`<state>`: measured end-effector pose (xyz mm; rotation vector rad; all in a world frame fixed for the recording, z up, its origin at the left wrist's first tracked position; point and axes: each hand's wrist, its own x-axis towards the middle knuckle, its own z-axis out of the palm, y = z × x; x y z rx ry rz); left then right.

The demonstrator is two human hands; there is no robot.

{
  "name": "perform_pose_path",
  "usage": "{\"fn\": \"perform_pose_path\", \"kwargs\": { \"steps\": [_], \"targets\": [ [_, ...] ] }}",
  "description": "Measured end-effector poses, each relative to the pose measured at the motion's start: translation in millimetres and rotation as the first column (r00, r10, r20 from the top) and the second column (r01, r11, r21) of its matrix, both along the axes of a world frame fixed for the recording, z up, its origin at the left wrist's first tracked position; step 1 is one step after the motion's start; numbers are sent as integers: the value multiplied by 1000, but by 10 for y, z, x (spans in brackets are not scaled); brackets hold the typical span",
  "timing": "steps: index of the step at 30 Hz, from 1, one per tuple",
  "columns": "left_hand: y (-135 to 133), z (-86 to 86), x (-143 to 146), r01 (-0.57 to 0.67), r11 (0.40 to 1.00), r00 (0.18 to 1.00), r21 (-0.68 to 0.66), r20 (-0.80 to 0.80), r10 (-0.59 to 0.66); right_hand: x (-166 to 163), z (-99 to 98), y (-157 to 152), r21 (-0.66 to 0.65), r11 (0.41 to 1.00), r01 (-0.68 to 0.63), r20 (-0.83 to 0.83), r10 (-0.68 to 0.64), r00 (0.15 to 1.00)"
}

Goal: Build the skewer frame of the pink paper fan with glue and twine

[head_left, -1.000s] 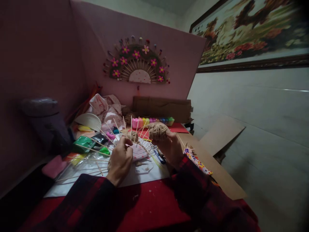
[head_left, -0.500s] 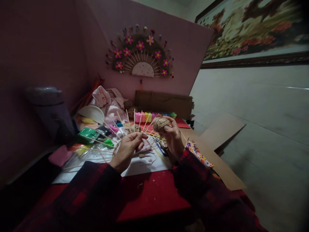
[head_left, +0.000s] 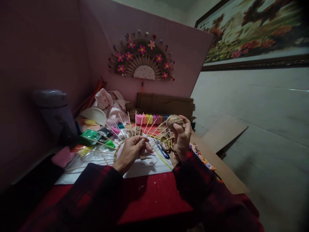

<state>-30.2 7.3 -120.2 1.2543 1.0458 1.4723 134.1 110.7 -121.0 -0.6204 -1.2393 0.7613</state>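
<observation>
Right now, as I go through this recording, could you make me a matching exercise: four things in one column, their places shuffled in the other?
Things:
1. Ball of twine
2. Flowered fan
3. Framed picture
4. Stick fan

Places:
A. On the pale wall
B. At the left hand
C. In the right hand
D. Against the pink board

Pairs: 1-C, 2-D, 3-A, 4-B

Red-and-black plaid long sleeves [head_left: 96,183]
</observation>
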Motion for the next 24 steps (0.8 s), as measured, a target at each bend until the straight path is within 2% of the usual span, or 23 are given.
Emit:
{"fn": "perform_pose_path", "kwargs": {
  "steps": [3, 7, 9, 12, 14, 16, 18, 21, 24],
  "targets": [
    [15, -34, -21, -65, 998, 997, -19, -40, 64, 11, 18, -11, 54, 990, 133, 56, -136, 989],
    [20, -47, -33, -103, 992, 993, 79, -49, 107, 59, 81, -24, 88, 950, 299, 200, -311, 929],
    [17, -35, -26, -95, 991, 995, 98, -28, 98, 109, 101, 10, 121, 907, 402, 287, -420, 861],
    [25, -23, -22, -119, 985, 993, 126, 20, 117, 210, 96, 110, 159, 808, 568, 358, -583, 729],
    [33, -24, -30, -163, 971, 986, 176, 58, 155, 271, 71, 182, 160, 753, 639, 387, -643, 661],
    [29, -29, -40, -210, 948, 977, 238, 84, 195, 306, 38, 248, 170, 734, 658, 425, -657, 623],
    [3, -34, -40, -245, 921, 969, 303, 42, 244, 309, 8, 319, 178, 749, 638, 472, -634, 613],
    [-51, -54, -20, -210, 868, 909, 449, -236, 342, 263, -10, 469, 101, 799, 592, 533, -546, 646],
    [-62, -112, 6, -46, 791, 782, 610, -471, 409, 188, 10, 669, -12, 835, 551, 522, -465, 715]
  ]
}}
